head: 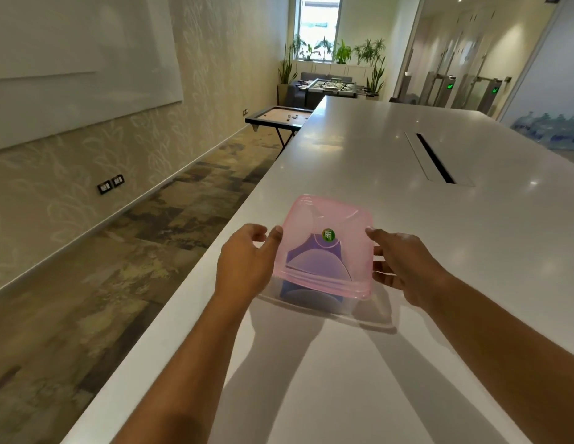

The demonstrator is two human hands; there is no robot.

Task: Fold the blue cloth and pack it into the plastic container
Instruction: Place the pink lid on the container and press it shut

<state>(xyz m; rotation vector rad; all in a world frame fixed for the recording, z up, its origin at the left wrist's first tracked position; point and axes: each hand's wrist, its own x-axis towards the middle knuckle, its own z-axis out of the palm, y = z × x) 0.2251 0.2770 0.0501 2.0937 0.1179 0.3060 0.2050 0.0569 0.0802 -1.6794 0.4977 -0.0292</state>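
Observation:
A clear plastic container [359, 310] with a pink translucent lid [327, 219] stands on the white table [439, 251] near its left edge. The folded blue cloth [314, 257] lies inside and shows through the lid and the front wall. A round green sticker sits on the lid's middle. My left hand [244, 261] is at the container's left side, thumb touching the lid's rim, fingers spread. My right hand [404, 267] holds the right side, thumb on the lid's edge and fingers curled against the wall.
A long dark cable slot [434, 158] runs down the table's middle, beyond the container. The table's left edge drops to patterned carpet [119, 251]. A small game table [279, 118] stands past the far left corner.

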